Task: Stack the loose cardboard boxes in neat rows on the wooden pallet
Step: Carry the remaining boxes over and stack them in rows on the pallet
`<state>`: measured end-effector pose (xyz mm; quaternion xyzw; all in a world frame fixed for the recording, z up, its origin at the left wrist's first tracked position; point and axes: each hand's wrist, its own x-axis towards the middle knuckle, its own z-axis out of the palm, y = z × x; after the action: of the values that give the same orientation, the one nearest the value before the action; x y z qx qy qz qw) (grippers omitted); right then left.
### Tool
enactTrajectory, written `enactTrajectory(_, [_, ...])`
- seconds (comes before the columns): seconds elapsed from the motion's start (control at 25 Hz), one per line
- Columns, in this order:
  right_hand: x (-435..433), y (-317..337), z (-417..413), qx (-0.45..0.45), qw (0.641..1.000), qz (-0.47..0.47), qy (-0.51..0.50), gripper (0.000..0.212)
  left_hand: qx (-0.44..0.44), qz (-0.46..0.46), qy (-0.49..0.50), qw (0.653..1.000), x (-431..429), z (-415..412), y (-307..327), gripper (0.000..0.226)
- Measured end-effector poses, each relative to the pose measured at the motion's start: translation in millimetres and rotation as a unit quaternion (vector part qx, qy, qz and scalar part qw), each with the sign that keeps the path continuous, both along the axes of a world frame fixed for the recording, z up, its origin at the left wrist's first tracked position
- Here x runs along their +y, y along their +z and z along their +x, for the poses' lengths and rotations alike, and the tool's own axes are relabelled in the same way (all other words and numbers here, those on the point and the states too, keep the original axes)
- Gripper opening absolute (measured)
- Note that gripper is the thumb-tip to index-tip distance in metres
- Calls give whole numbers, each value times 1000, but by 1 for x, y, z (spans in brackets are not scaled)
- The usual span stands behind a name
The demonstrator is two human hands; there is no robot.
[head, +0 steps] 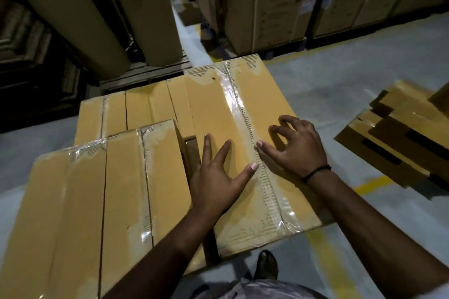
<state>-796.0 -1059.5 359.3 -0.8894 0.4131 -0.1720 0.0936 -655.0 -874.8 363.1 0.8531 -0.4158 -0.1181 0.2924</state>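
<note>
1. Two hands rest apart on top of one big cardboard box (213,114), and neither grips anything.
2. The left hand (218,179) lies flat on the lid with its fingers straight and spread, and its thumb reaches toward the tape strip (239,104) that runs down the middle of the box.
3. The right hand (297,150) sits just right of that strip. Its fingers are arched, and the tips appear to touch the cardboard. A black band (315,172) circles its wrist.
4. The big box lies flat at the right end of the stack, and its near edge sits close to the person's foot (266,264).
5. To its left are narrow boxes (97,201) side by side at about the same height, with a lower row of boxes (136,107) beyond them.
6. I cannot see what the stack stands on.
7. Wooden slats (145,73) show past the far row, under tall brown rolls (73,7).
8. Loose boxes (401,133) lie in a jumble on the grey floor (340,85) to the right, well apart from the stack.
9. Tall printed cartons (279,2) stand at the far side.
</note>
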Motion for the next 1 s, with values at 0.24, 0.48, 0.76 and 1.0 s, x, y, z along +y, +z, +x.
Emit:
enactTrajectory(0.24, [-10,-53,14,-5,997,73,36,56,-13,44,32,998,2,1,-47,86])
enactTrajectory(0.48, [6,-159,17,219,903,296,223,67,-11,310,15,950,59,8,-150,85])
enactTrajectory(0.76, [-4,-162,13,241,900,277,233,69,34,299,-17,954,89,15,-153,99])
enactTrajectory(1.0, [36,-168,-21,199,928,258,179,66,32,331,-90,939,120,5,-154,125])
